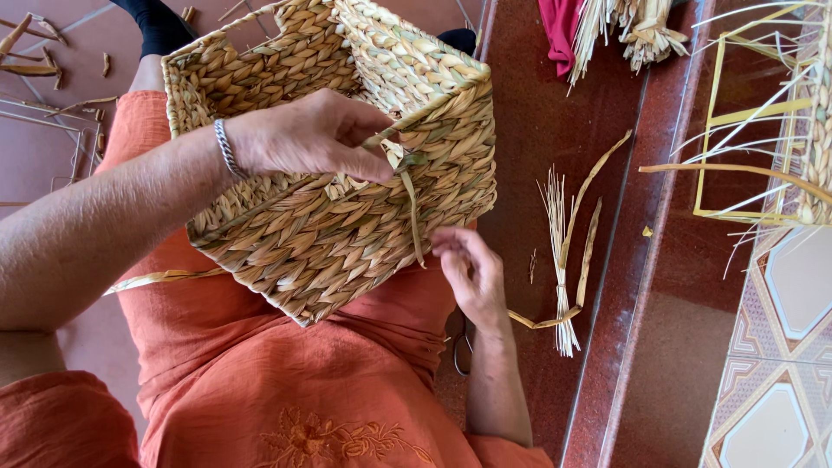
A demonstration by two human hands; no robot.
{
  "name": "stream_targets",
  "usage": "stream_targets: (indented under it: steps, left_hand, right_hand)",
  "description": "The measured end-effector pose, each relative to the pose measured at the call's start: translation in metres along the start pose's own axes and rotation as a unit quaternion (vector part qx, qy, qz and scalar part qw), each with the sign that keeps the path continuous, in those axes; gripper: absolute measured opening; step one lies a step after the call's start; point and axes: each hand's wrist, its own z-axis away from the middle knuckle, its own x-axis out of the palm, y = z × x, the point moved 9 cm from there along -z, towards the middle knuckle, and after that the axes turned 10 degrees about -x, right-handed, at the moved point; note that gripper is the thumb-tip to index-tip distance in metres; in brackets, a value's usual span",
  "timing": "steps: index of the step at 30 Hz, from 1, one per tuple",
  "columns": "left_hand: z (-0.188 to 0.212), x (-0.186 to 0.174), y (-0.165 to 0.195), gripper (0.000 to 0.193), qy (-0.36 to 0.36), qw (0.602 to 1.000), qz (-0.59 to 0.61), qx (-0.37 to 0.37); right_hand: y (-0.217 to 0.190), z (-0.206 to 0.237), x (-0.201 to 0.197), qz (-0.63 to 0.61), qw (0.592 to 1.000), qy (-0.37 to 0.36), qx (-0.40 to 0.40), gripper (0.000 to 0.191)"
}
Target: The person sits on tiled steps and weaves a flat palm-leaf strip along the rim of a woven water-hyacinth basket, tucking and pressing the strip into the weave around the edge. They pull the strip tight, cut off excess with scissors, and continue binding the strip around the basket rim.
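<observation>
The head view shows, at the far left, scraps of dry reed (35,52) scattered over the reddish floor (52,156). Next, an orange garment (260,364) is seen covering the lap, embroidered with a flower near the bottom edge. A square woven basket (329,173) is rested on that lap, tilted on one corner with its open top turned away from the camera. The left hand (303,139) (a metal bracelet (225,149) is worn at its wrist) is laid against the near wall of the basket, its thumb and forefinger pinched on a loose strand (409,186) where it leaves the weave near the rim. The strand is seen hanging down the outside of the basket. Just below the basket's lower right edge the right hand (472,273) is held, its fingers curled loosely close to the strand's lower end; whether the end is actually gripped cannot be told. Beside that wrist the handles of scissors (461,347) are partly hidden. Further right, on the dark red step (537,113), a small tied bundle of thin straws (559,260) is laid, with a long flat strip curving beside it. At the top a red cloth (559,26) and more straw are seen, and at the far right a half-woven wire frame (763,139) stands on patterned tiles (780,364).
</observation>
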Motion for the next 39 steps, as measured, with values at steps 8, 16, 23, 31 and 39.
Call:
stream_targets:
  steps: [8,16,23,31,39]
  left_hand:
    - [-0.017,0.005,-0.011,0.028,0.069,0.988,-0.109,-0.083]
    - [-0.016,0.009,-0.006,0.019,0.065,0.989,-0.111,-0.074]
    - [-0.018,0.015,-0.004,0.013,0.046,0.994,-0.074,-0.070]
    - [-0.017,0.014,0.003,0.022,0.067,0.993,-0.090,-0.028]
    - [-0.024,0.021,-0.024,0.040,-0.085,0.995,-0.010,-0.049]
  right_hand:
    - [0.009,-0.047,0.024,0.077,0.991,0.103,0.031,0.018]
    - [0.019,-0.026,0.035,0.040,0.997,0.060,0.038,0.019]
    - [0.025,0.002,0.044,-0.046,0.990,0.089,0.101,0.023]
    - [-0.024,-0.019,0.027,-0.112,0.992,0.060,-0.003,0.019]
    - [-0.065,-0.076,0.025,-0.031,0.988,0.010,-0.148,0.026]
